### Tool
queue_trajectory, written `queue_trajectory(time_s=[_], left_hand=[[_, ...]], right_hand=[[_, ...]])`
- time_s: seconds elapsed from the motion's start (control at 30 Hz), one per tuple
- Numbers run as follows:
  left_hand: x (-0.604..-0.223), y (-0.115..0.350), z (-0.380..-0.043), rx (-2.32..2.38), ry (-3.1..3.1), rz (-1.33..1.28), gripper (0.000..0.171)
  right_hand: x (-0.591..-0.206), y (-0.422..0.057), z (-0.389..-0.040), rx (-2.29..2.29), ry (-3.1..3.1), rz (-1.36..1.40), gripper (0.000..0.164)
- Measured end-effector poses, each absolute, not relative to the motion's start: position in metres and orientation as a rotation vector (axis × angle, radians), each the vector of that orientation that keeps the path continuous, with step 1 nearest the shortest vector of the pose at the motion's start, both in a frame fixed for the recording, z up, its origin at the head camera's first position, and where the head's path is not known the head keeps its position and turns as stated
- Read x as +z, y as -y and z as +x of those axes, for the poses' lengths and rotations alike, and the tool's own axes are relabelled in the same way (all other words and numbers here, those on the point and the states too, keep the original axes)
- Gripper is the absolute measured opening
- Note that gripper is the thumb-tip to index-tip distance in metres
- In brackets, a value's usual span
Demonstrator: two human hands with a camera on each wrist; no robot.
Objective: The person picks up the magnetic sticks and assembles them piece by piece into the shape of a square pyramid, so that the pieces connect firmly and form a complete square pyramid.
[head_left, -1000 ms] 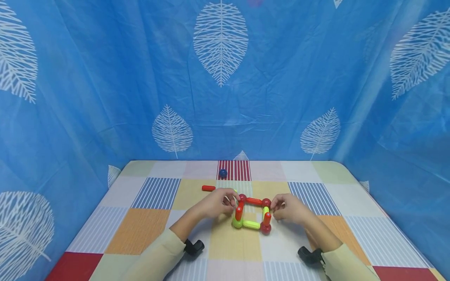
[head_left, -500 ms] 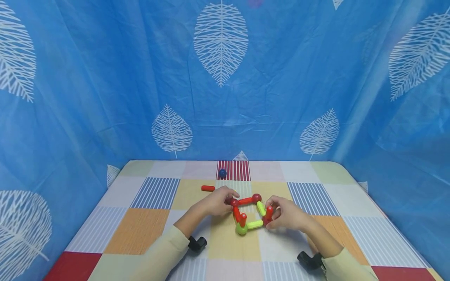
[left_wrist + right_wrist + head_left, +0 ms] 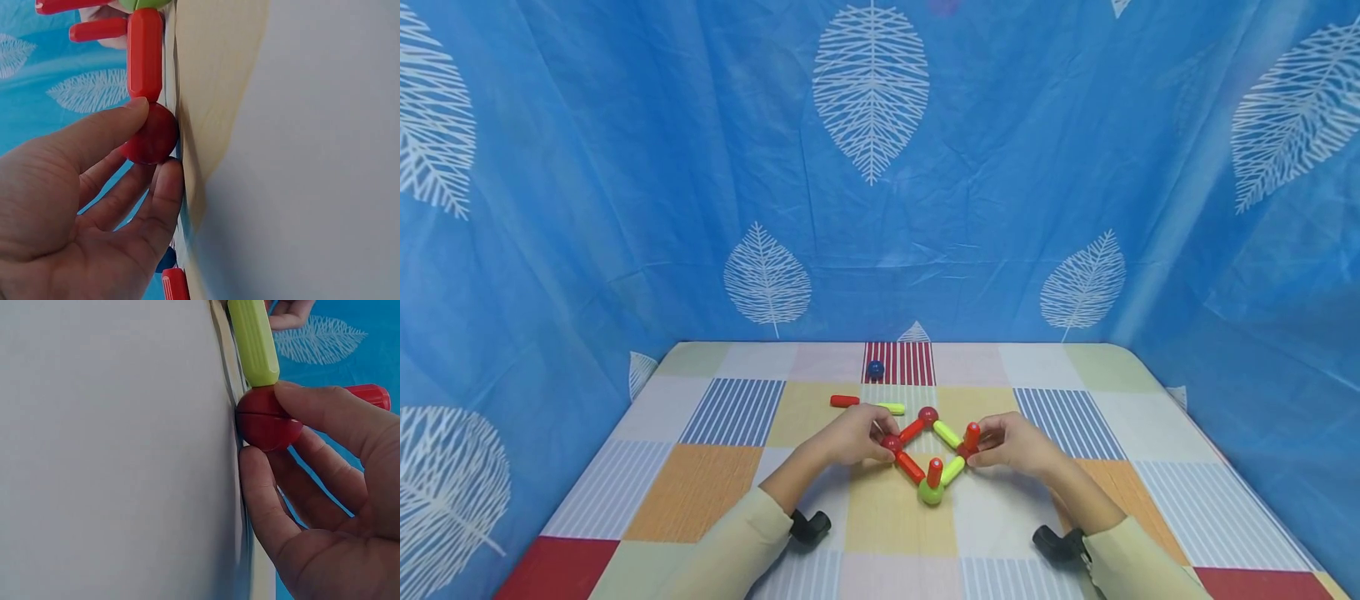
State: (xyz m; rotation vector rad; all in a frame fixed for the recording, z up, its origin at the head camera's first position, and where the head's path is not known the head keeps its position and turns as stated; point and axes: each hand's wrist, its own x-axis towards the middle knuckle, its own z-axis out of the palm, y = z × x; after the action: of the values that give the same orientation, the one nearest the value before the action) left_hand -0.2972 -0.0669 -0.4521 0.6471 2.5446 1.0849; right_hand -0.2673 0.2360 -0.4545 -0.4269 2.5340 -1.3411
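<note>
"Swung round, that rod-and-ball square [image 3: 911, 468] sits diamond-wise, lower centre of frame!"
"Both grips? Left hand [image 3: 859, 433] pinches the left red ball [image 3: 155, 134], right hand [image 3: 1018, 450] the right red ball [image 3: 265, 422]!"

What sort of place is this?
Probably a makeshift recording booth: a blue leaf-print curtain at the back and both sides, a patchwork-print tablecloth, and black wrist-worn devices.
</note>
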Motion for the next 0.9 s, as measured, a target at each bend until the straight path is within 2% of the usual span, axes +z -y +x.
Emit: queue_trajectory(time_s=[0.5,0.73,0.9], left_hand=[[-0.450,0.073,-0.317,1.218,-2.636,0.697,0.015],[-0.453,0.065,-0.330,1.257,-2.704,0.576,0.015],[-0.457,0.061,-0.335,1.259,-2.711,0.589,0.017]], right_hand=[[-0.453,-0.235,-0.267,-1.377,-2.472,-0.335,0.038],[-0.453,-0.234,-0.269,-1.383,-2.451,-0.323,0.037],[-0.453,-0.234,-0.268,-1.413,-2.418,-0.311,0.039]])
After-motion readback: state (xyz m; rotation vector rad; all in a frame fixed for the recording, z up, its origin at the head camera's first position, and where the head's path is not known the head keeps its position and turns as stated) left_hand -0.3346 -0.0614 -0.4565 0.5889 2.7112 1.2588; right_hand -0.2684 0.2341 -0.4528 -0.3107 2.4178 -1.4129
